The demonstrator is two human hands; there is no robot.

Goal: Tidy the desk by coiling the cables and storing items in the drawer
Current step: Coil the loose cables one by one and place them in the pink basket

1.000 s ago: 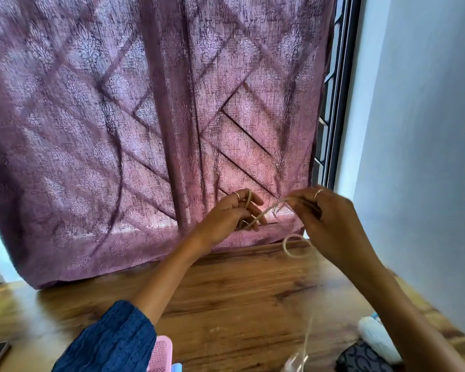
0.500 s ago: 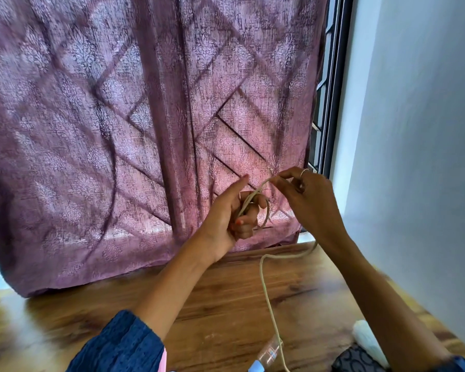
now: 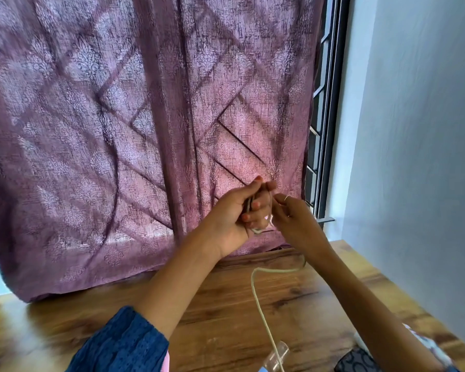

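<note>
**Both hands raised over the desk, pale cable wound in the left**

The left hand (image 3: 236,210) is held up in front of the mauve patterned curtain (image 3: 118,130), its fingers curled round several loops of the thin cream-coloured cable (image 3: 261,304); a bit of the coil shows pale below the little finger, and darker strands cross the palm. The right hand (image 3: 295,224) sits just beside it, almost touching, with a thin ring on one finger; its fingertips point toward the coil and seem to pinch the cable, though the contact itself is blurred and partly hidden, so how firmly it holds cannot be told for sure.

From under the right hand the free length of cable drops, bends in a loop above the brown wood-grain desk (image 3: 226,318), then runs down toward the lower edge of the view; there it passes a small clear plastic piece (image 3: 278,357), too blurred to name.

A blue textured sleeve (image 3: 124,345) covers the left forearm; a dark patterned item (image 3: 357,362) lies at the desk's near right corner; the black window frame (image 3: 325,130) shows beside the curtain, next to a pale blue wall (image 3: 414,157).
</note>
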